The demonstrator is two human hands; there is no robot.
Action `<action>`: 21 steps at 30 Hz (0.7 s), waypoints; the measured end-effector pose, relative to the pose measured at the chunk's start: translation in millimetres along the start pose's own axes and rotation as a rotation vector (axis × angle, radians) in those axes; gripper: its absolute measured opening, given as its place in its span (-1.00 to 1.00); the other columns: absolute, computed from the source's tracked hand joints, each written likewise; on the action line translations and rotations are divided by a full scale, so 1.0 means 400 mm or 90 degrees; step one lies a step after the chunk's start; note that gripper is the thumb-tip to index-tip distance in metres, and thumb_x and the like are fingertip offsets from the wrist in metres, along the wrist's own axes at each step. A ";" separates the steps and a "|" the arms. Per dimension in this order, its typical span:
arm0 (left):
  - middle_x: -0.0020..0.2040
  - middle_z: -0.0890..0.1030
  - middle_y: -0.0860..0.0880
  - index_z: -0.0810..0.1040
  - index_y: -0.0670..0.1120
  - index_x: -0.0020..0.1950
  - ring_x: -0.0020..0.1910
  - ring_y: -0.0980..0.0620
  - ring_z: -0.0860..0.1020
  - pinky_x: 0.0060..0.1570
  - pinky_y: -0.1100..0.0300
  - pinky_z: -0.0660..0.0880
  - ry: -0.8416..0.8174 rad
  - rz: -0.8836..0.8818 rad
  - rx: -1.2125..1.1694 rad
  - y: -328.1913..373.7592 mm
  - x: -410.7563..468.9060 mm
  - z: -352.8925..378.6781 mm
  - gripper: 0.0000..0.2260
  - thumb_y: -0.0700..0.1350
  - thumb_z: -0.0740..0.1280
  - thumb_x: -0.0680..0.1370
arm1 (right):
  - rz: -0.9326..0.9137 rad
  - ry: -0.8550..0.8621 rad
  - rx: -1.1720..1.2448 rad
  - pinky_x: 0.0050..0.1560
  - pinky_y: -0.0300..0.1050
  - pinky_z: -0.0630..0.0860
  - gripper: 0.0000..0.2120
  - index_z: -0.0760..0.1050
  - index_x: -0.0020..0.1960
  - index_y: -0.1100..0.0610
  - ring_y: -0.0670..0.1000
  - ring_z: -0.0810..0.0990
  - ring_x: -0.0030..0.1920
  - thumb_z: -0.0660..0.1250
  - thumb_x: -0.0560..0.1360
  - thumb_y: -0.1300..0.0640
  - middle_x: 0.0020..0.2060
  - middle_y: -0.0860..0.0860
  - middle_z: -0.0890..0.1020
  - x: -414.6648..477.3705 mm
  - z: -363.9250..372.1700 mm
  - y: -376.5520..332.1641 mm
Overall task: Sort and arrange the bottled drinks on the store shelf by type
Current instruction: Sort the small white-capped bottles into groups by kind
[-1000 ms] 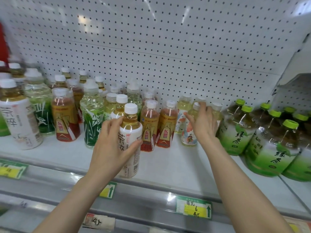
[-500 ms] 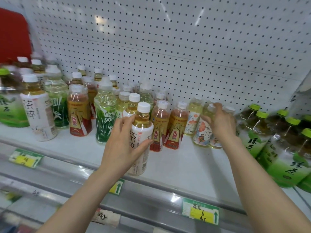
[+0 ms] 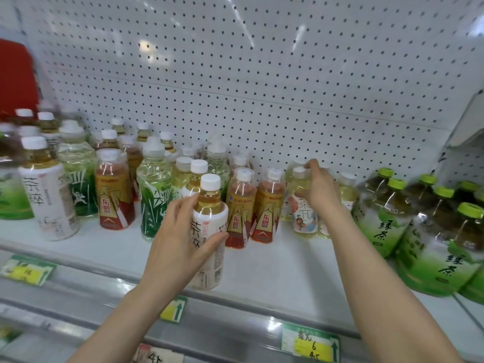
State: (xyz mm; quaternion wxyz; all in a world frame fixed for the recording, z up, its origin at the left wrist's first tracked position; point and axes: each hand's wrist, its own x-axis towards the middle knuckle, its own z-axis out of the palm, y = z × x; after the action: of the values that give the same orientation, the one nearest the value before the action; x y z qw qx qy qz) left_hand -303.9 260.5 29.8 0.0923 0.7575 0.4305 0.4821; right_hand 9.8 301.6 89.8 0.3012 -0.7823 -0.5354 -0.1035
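My left hand [image 3: 174, 239] grips a white-label tea bottle [image 3: 210, 205] with amber liquid, standing near the front edge of the white shelf [image 3: 275, 265]. My right hand [image 3: 318, 188] is closed around the shoulder of a pale yellow cartoon-label bottle [image 3: 303, 221] further back. Between them stand two orange-red label bottles [image 3: 252, 208]. Green bamboo-print bottles [image 3: 154, 189] and another white-label tea bottle [image 3: 47, 195] stand to the left.
Large green tea bottles [image 3: 434, 231] with green caps crowd the right end of the shelf. A white pegboard [image 3: 262, 74] forms the back wall. Price tags [image 3: 310, 343] sit on the rail below. A red panel [image 3: 15, 74] is at far left.
The view has shifted left and closer. My right hand has closed over the cartoon-label bottle's neck and shoulder. My left hand keeps its hold on the white-label tea bottle.
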 end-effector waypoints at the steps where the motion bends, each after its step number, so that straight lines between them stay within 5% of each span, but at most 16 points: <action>1: 0.34 0.34 0.03 0.24 0.01 0.48 0.19 0.17 0.35 0.14 0.17 0.39 0.002 0.002 -0.001 0.000 0.000 0.001 -0.24 0.25 0.41 0.37 | 0.015 0.001 0.015 0.03 0.04 0.49 -0.41 0.28 0.31 0.05 0.19 0.54 0.07 0.51 0.41 0.21 0.17 0.15 0.53 -0.003 -0.007 0.014; 6: 0.32 0.34 0.02 0.26 0.01 0.46 0.16 0.16 0.36 0.10 0.19 0.39 0.013 0.012 -0.001 0.006 0.005 0.014 -0.26 0.20 0.44 0.38 | 0.042 0.010 -0.007 0.14 0.09 0.45 -0.30 0.22 0.44 -0.03 0.26 0.52 0.19 0.49 0.42 -0.08 0.24 0.19 0.47 -0.041 -0.025 0.058; 11: 0.35 0.34 0.00 0.24 0.00 0.48 0.23 0.04 0.43 0.12 0.11 0.42 -0.002 0.000 0.003 -0.001 0.006 0.014 -0.23 0.27 0.38 0.36 | 0.041 0.015 0.050 0.23 0.13 0.40 -0.33 0.26 0.44 -0.05 0.26 0.46 0.27 0.50 0.43 0.03 0.27 0.19 0.46 -0.047 -0.006 0.047; 21: 0.35 0.33 0.00 0.25 -0.01 0.47 0.17 0.16 0.34 0.10 0.17 0.38 -0.013 -0.012 -0.002 0.004 0.006 0.010 -0.20 0.35 0.28 0.32 | 0.001 0.051 0.047 0.20 0.12 0.45 -0.40 0.27 0.42 -0.04 0.21 0.46 0.27 0.41 0.47 -0.15 0.28 0.16 0.48 -0.030 0.009 0.028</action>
State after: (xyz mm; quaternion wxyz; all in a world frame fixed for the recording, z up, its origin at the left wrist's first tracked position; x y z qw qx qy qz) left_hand -299.2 262.4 30.1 0.1024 0.7584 0.4356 0.4739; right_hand 14.7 291.6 77.3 0.3511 -0.7663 -0.5256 -0.1148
